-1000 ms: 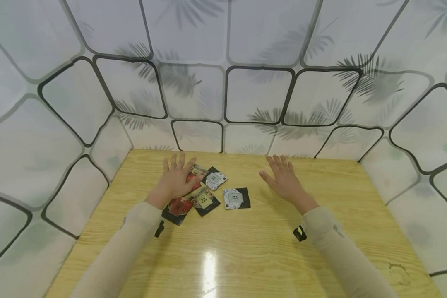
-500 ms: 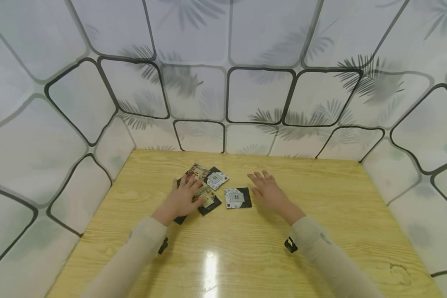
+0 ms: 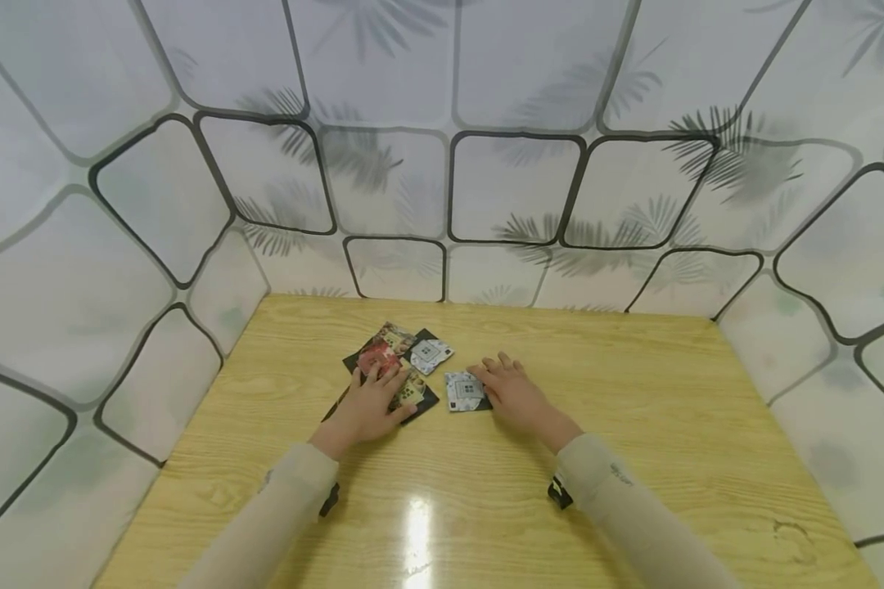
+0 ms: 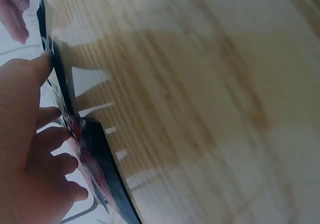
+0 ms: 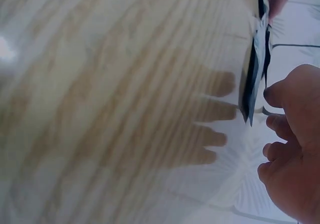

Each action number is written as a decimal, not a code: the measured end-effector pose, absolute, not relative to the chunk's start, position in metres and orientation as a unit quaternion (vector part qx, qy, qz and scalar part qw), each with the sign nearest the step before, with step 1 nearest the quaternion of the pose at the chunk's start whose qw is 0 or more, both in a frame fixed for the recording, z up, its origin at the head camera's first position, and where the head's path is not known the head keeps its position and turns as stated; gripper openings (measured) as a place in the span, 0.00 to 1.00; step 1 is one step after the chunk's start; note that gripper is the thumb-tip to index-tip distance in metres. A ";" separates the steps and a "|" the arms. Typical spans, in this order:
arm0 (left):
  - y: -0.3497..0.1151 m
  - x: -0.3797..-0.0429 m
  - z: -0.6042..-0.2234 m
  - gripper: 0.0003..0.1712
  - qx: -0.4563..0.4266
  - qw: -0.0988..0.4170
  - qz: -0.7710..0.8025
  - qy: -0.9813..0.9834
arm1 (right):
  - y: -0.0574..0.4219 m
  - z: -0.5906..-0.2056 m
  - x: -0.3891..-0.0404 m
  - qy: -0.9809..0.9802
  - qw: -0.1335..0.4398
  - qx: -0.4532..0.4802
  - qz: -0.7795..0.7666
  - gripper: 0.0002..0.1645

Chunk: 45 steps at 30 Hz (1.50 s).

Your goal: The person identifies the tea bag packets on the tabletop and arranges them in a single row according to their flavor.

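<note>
My left hand [image 3: 368, 411] lies spread over several flat square packets at the left of the group, fingertips at a red packet [image 3: 380, 355] and thumb by a yellow-and-black packet [image 3: 412, 393]. In the left wrist view, the fingers [image 4: 52, 136] are loosely bent along the packets' edge. My right hand [image 3: 519, 401] reaches over the right end of a white-and-black packet [image 3: 464, 391], hiding much of its black part. The right wrist view has this packet [image 5: 254, 67] close to the thumb, fingers slightly bent. Another white-and-black packet [image 3: 429, 353] lies behind, against the red one.
The packets lie on a wood-grain table [image 3: 633, 393]. A pale curtain-like wall [image 3: 516, 188] with dark outlines and leaf prints encloses the back and both sides. Small black devices [image 3: 560, 492] sit under both wrists.
My right hand has come left and nearer, from bare table onto the white-and-black packet. My left hand has shifted right and nearer, uncovering the red packet at the back.
</note>
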<state>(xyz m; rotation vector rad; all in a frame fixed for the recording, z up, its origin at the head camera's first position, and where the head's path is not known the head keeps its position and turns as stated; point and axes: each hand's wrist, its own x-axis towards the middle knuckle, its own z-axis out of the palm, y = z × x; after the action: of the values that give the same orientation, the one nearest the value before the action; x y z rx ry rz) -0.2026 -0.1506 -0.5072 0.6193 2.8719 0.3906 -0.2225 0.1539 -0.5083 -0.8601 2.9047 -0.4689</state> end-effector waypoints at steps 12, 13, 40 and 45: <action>-0.150 -0.201 -0.512 0.42 0.207 0.079 0.145 0.964 | 0.148 -0.511 -0.216 0.946 0.060 -0.288 -0.137 0.30; -0.150 -0.201 -0.512 0.42 0.207 0.079 0.144 0.964 | 0.148 -0.511 -0.216 0.946 0.061 -0.287 -0.135 0.30; -0.146 -0.197 -0.506 0.40 0.214 0.093 0.147 0.961 | 0.153 -0.513 -0.217 0.938 0.069 -0.287 -0.179 0.30; -0.146 -0.197 -0.506 0.40 0.217 0.089 0.139 0.962 | 0.156 -0.517 -0.218 0.946 0.070 -0.264 -0.177 0.32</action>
<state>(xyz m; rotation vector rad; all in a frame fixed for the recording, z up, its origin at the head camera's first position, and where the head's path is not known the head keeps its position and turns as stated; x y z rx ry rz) -0.1973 -0.1459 -0.5061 0.6463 2.8618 0.4149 -0.2180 0.1560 -0.5167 -0.7938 2.8443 -0.5330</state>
